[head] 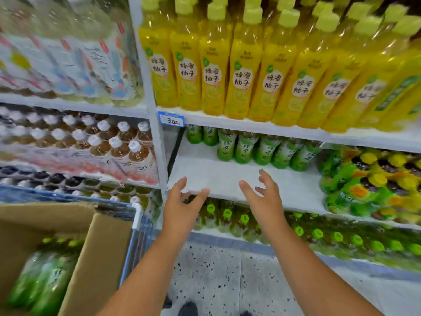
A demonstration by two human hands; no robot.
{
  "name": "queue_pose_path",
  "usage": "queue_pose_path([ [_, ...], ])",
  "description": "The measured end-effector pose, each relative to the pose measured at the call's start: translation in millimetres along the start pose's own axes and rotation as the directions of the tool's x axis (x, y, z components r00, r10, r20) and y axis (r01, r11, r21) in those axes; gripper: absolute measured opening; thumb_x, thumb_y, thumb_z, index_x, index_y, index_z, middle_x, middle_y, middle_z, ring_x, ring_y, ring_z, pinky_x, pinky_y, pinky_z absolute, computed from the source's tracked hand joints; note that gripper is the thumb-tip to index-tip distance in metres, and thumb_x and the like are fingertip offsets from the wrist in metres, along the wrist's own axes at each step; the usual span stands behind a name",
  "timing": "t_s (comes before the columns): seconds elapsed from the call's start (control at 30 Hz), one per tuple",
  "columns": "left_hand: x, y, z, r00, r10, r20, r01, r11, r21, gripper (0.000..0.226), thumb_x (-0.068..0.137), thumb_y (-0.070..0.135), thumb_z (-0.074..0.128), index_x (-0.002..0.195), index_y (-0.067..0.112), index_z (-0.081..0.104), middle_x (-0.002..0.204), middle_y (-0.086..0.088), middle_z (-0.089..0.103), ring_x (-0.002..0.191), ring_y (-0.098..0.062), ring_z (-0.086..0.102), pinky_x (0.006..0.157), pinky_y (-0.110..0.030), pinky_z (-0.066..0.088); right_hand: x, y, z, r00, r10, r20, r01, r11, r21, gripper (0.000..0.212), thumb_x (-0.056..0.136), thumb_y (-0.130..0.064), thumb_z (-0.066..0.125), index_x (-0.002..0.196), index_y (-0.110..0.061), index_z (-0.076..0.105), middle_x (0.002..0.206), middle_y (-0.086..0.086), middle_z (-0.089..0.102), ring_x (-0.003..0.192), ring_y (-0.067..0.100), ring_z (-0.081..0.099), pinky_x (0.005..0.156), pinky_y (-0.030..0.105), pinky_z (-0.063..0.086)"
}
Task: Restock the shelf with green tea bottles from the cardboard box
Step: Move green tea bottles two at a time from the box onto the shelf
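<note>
1. Left hand: raised at the front edge of the white shelf; fingers loosely spread and slightly bent, holding nothing.
2. Right hand: raised beside the left, just over the same shelf edge; fingers spread apart, relaxed, holding nothing.
3. Green tea bottles on shelf: a row standing upright at the back of the white shelf, behind both hands; the shelf's front part is bare.
4. Cardboard box: lower left, flaps open, sitting in a blue cart.
5. Green tea bottles in box: several lying tilted inside, blurred; count unclear.
6. Yellow honey-pomelo drink bottles: a full row on the shelf above.
7. Price tag: blue-edged, reading 3.00, on that upper shelf's front rail.
8. Green-capped bottles: a row on the shelf below.
9. Brown tea bottles with white caps: left bay, shrink-wrapped.
</note>
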State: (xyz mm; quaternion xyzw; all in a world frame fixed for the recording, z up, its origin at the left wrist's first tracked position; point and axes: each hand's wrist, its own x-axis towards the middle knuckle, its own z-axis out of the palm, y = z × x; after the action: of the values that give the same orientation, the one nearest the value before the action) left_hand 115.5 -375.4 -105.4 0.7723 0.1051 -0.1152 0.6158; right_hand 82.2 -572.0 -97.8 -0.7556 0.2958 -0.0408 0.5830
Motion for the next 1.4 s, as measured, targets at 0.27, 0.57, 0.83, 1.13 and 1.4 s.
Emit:
queue_pose_path([
  [0.27, -100.5, 57.4, -68.6, 0.993, 0.016, -0.115, -0.020, 0.999, -0.040, 0.079, 0.082, 0.053, 0.076, 0.150, 0.033, 0.042, 0.147, 0.017, 0.045, 0.127, -0.009, 0.053, 0.085, -0.021, 0.047, -107.4, -70.0, -2.5, 0.959, -0.107, 0.262, 0.101, 0.994, 0.036, 0.069, 0.090, -0.050, 0.069, 0.151, -0.041, 0.036, 0.150, -0.019, 0.042, 0.132, 0.005, 0.046, 0.098, 0.030, 0.046],
  [0.57, -192.1, 63.2, -184.1, 0.913, -0.023, -0.406, 0.009, 0.999, -0.035, 0.082, 0.081, 0.063, 0.072, 0.150, 0.036, 0.039, 0.146, 0.015, 0.046, 0.121, -0.009, 0.056, 0.086, -0.025, 0.048, -205.6, -130.5, 47.5, 0.822, -0.119, 0.557, 0.180, 0.982, -0.055, 0.069, 0.090, -0.052, 0.069, 0.150, -0.041, 0.037, 0.149, -0.018, 0.043, 0.132, 0.009, 0.047, 0.109, 0.039, 0.045],
  [0.83, -238.7, 12.8, -298.0, 0.857, -0.166, -0.487, 0.066, 0.974, -0.214, 0.065, 0.086, 0.049, 0.074, 0.142, 0.034, 0.044, 0.146, 0.012, 0.046, 0.118, -0.010, 0.056, 0.097, -0.033, 0.048, -280.6, -138.1, 127.2, 0.747, -0.022, 0.665, 0.128, 0.985, -0.112, 0.069, 0.088, -0.041, 0.075, 0.149, -0.033, 0.044, 0.141, -0.012, 0.053, 0.123, 0.013, 0.056, 0.110, 0.046, 0.045],
  [1.13, -241.0, -40.0, -417.9, 0.885, -0.261, -0.385, 0.183, 0.956, -0.229, 0.072, 0.085, 0.055, 0.073, 0.146, 0.035, 0.042, 0.139, 0.018, 0.045, 0.113, -0.010, 0.055, 0.088, -0.027, 0.043, -347.0, -148.1, 240.7, 0.725, 0.092, 0.682, 0.063, 0.978, -0.198, 0.072, 0.091, -0.048, 0.068, 0.154, -0.031, 0.036, 0.147, -0.009, 0.047, 0.121, 0.016, 0.053, 0.107, 0.041, 0.045],
  [1.4, -196.0, -44.1, -474.0, 0.920, -0.289, -0.266, 0.244, 0.951, -0.191, 0.066, 0.087, 0.054, 0.071, 0.143, 0.036, 0.042, 0.140, 0.018, 0.045, 0.116, -0.009, 0.054, 0.091, -0.031, 0.044, -349.9, -143.4, 284.3, 0.797, 0.200, 0.569, -0.064, 0.966, -0.250, 0.074, 0.090, -0.050, 0.069, 0.153, -0.031, 0.036, 0.150, -0.006, 0.047, 0.107, 0.013, 0.052, 0.111, 0.046, 0.043],
])
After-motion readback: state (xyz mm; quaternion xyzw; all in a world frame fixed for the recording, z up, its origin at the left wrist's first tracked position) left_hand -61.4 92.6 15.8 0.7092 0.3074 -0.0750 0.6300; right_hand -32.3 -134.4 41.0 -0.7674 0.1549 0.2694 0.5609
